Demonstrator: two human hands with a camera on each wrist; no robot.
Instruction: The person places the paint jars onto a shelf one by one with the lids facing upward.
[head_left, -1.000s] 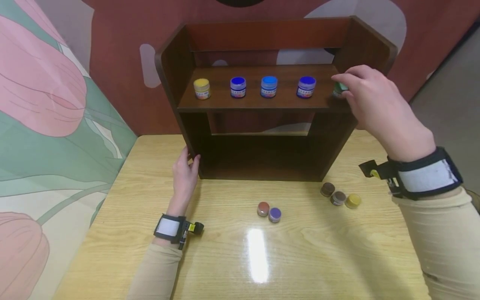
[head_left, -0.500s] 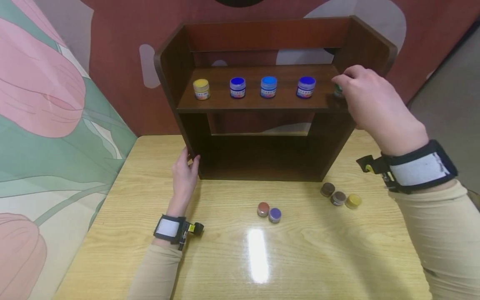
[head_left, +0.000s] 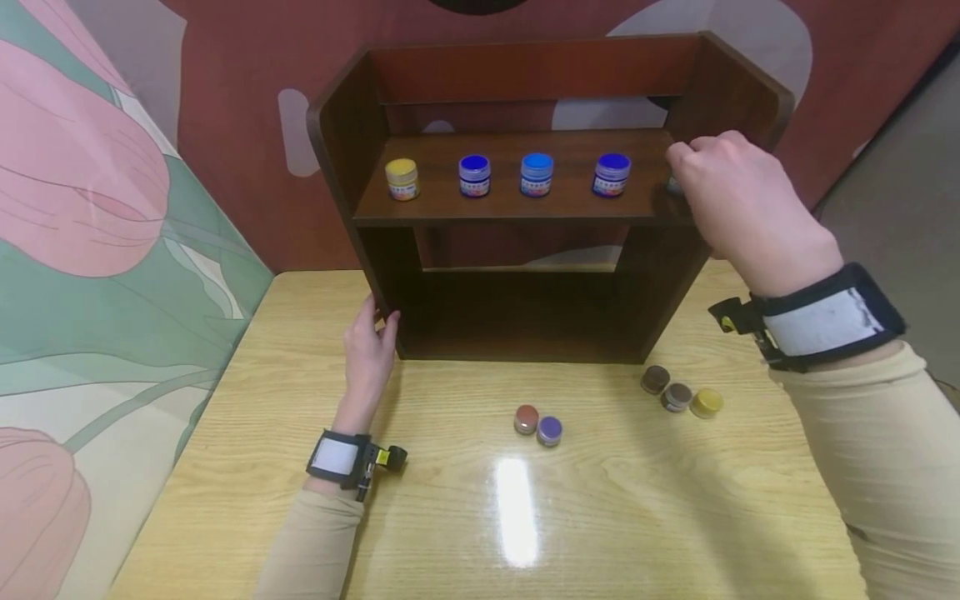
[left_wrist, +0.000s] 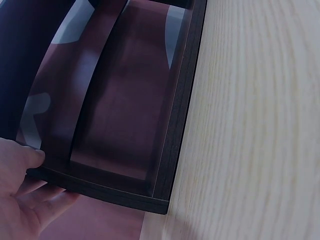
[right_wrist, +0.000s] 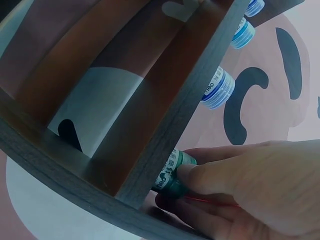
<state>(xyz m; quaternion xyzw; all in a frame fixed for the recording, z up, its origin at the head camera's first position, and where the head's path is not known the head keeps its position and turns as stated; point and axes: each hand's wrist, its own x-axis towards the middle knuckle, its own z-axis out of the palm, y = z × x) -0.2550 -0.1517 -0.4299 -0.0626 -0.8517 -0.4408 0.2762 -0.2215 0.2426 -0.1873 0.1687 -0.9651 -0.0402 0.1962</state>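
My left hand (head_left: pixel 367 354) grips the left side panel of a dark brown shelf (head_left: pixel 525 218), thumb inside and fingers outside, as the left wrist view shows. At the right end of the upper board, my right hand (head_left: pixel 753 212) pinches a green paint jar (right_wrist: pixel 172 170) between thumb and fingers. In the head view the hand hides most of that jar. To its left, in a spaced row, stand a dark blue jar (head_left: pixel 612 175), a light blue jar (head_left: pixel 536 175), another blue jar (head_left: pixel 475 176) and a yellow jar (head_left: pixel 402 180).
The shelf stands on a wooden table (head_left: pixel 435 517) against a patterned wall. A red-brown jar (head_left: pixel 527 419) and a purple jar (head_left: pixel 550 431) sit in front. By the shelf's right foot are a dark brown jar (head_left: pixel 656 379), a brown jar (head_left: pixel 677 397) and a yellow-lidded jar (head_left: pixel 707 402).
My right wrist has moved a little up and left, and the hand now covers the green lid in the head view. The left hand stays put on the side panel.
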